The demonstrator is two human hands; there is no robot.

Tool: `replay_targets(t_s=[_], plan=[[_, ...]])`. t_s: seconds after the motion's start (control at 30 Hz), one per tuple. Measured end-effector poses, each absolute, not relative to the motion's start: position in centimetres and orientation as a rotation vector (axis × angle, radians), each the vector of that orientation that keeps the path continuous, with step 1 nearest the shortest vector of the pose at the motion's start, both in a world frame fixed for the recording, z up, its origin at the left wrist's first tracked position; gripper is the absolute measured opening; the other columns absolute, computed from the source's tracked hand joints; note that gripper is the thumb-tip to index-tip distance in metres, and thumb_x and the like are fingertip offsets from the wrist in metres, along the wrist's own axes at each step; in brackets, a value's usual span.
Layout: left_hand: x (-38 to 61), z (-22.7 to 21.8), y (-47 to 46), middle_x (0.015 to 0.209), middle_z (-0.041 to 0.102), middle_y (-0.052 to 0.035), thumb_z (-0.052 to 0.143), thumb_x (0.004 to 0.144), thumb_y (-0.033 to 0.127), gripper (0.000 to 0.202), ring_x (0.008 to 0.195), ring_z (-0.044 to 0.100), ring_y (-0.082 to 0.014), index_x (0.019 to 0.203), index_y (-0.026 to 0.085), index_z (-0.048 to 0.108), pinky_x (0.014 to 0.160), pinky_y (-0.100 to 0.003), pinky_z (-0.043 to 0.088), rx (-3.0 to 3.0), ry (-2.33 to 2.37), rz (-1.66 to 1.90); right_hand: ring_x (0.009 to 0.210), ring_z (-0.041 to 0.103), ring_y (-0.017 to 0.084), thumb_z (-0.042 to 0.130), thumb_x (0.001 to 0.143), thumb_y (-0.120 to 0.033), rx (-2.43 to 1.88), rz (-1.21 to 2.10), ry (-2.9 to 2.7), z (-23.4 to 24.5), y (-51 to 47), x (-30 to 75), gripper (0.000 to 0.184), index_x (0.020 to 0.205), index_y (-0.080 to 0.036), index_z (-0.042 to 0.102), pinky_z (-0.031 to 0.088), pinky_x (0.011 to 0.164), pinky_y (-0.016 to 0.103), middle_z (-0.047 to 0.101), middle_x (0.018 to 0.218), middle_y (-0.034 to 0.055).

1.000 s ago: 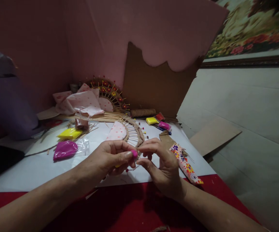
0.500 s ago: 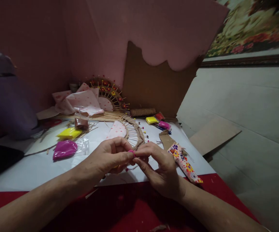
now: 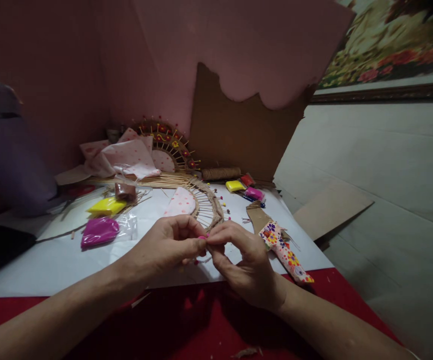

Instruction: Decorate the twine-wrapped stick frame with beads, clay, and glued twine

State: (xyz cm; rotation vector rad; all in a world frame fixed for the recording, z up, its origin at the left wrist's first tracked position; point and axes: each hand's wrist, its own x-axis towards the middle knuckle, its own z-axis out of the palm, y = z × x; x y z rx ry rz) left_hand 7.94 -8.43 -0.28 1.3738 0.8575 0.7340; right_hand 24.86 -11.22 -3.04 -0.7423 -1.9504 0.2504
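Note:
My left hand [image 3: 169,245] and my right hand [image 3: 244,260] meet fingertip to fingertip over the white sheet [image 3: 51,265]. Between the pinched fingers sits a small bit of pink clay [image 3: 202,237], mostly hidden. Just behind the hands lies a half-round fan of thin sticks with a jute rim and a pink dotted centre [image 3: 197,202]. A flowered paper strip [image 3: 286,252] lies to the right of my right hand.
A magenta clay bag [image 3: 100,231], a yellow clay bag [image 3: 106,206] and a brown piece lie at the left. Small clay packs [image 3: 244,187], a jute spool [image 3: 222,173], a second decorated fan [image 3: 167,145], dotted cloth and a cardboard backdrop stand behind. Red cloth covers the near edge.
The right fingers have closed in on the left fingertips, so the pink clay is now nearly covered. Both hands dropped slightly and stay in the same place.

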Motion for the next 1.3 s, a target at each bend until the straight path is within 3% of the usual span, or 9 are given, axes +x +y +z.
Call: replay_targets(t_s=[0.13, 0.23, 0.33, 0.47, 0.6, 0.73, 0.97, 1.13, 1.3], plan=[[8.4, -0.4, -8.7, 0.048, 0.05, 0.0052, 0.072, 0.06, 0.028, 0.023, 0.042, 0.037, -0.0048, 0.066, 0.014, 0.054, 0.041, -0.017, 0.025, 1.339, 0.85, 0.777, 0.069, 0.057, 0.014, 0.054, 0.074, -0.004, -0.797, 0.301, -1.862, -3.4, -11.2, 24.4, 0.015, 0.079, -0.019, 0.055, 0.049, 0.064, 0.029, 0.06, 0.076, 0.0014], [8.1, -0.2, -8.8, 0.051, 0.053, 0.0043, 0.068, 0.064, 0.024, 0.017, 0.043, 0.036, -0.0034, 0.066, 0.015, 0.054, 0.043, -0.016, 0.025, 1.222, 0.773, 0.832, 0.063, 0.054, 0.012, 0.056, 0.074, -0.008, -0.888, 0.381, -1.67, -3.2, -10.7, 24.7, 0.011, 0.074, -0.019, 0.054, 0.047, 0.059, 0.026, 0.055, 0.07, -0.0011], [7.5, 0.3, -8.7, 0.06, 0.057, 0.0031, 0.066, 0.069, 0.022, 0.014, 0.047, 0.041, -0.0041, 0.079, 0.018, 0.058, 0.046, -0.016, 0.029, 1.121, 0.779, 0.915, 0.055, 0.051, 0.009, 0.059, 0.077, -0.018, -0.928, 0.636, -1.492, -2.7, -10.1, 25.2, 0.004, 0.08, -0.018, 0.057, 0.045, 0.05, 0.023, 0.055, 0.069, -0.0023], [7.1, 0.3, -8.5, 0.058, 0.053, 0.0035, 0.064, 0.074, 0.027, 0.021, 0.047, 0.04, -0.0048, 0.093, 0.018, 0.062, 0.044, -0.016, 0.026, 1.151, 0.763, 0.94, 0.05, 0.05, 0.008, 0.062, 0.079, -0.027, -0.874, 0.922, -1.472, -2.4, -9.9, 25.3, 0.011, 0.085, -0.018, 0.062, 0.045, 0.048, 0.022, 0.056, 0.065, -0.0031], [7.4, -0.2, -8.5, 0.059, 0.051, 0.0032, 0.065, 0.075, 0.039, 0.026, 0.044, 0.036, -0.0041, 0.086, 0.015, 0.061, 0.042, -0.017, 0.024, 1.184, 0.757, 0.844, 0.048, 0.048, 0.007, 0.063, 0.08, -0.032, -0.859, 1.001, -1.502, -2.7, -10.1, 25.0, 0.016, 0.082, -0.017, 0.065, 0.042, 0.046, 0.022, 0.056, 0.061, -0.0025], [7.5, -0.4, -8.5, 0.06, 0.054, 0.0029, 0.07, 0.071, 0.04, 0.028, 0.045, 0.037, -0.0036, 0.075, 0.015, 0.056, 0.042, -0.016, 0.023, 1.174, 0.752, 0.842, 0.046, 0.046, 0.006, 0.064, 0.08, -0.035, -0.817, 1.116, -1.478, -2.9, -9.9, 24.9, 0.02, 0.073, -0.016, 0.062, 0.039, 0.043, 0.02, 0.055, 0.06, -0.0029], [7.2, -0.9, -8.2, 0.051, 0.047, 0.0055, 0.068, 0.073, 0.038, 0.028, 0.044, 0.034, -0.005, 0.09, 0.016, 0.063, 0.042, -0.018, 0.021, 1.269, 0.792, 0.827, 0.048, 0.052, 0.007, 0.071, 0.074, -0.031, -0.763, 1.193, -1.406, -2.8, -9.7, 25.1, 0.015, 0.079, -0.018, 0.065, 0.046, 0.046, 0.021, 0.058, 0.063, -0.0033], [7.4, -0.7, -8.2, 0.054, 0.052, 0.0041, 0.074, 0.065, 0.041, 0.031, 0.045, 0.039, -0.0056, 0.078, 0.016, 0.061, 0.044, -0.018, 0.025, 1.264, 0.797, 0.866, 0.041, 0.049, 0.005, 0.076, 0.068, -0.032, -0.7, 1.4, -1.336, -2.9, -9.6, 25.3, 0.022, 0.069, -0.016, 0.061, 0.04, 0.036, 0.017, 0.057, 0.06, -0.0045], [7.4, -0.6, -8.2, 0.055, 0.053, 0.004, 0.072, 0.067, 0.043, 0.031, 0.045, 0.038, -0.0048, 0.073, 0.015, 0.059, 0.044, -0.017, 0.025, 1.289, 0.796, 0.885, 0.05, 0.056, 0.007, 0.072, 0.073, -0.033, -0.699, 1.401, -1.352, -2.9, -9.6, 25.2, 0.019, 0.081, -0.018, 0.064, 0.047, 0.044, 0.019, 0.064, 0.066, -0.0014]])
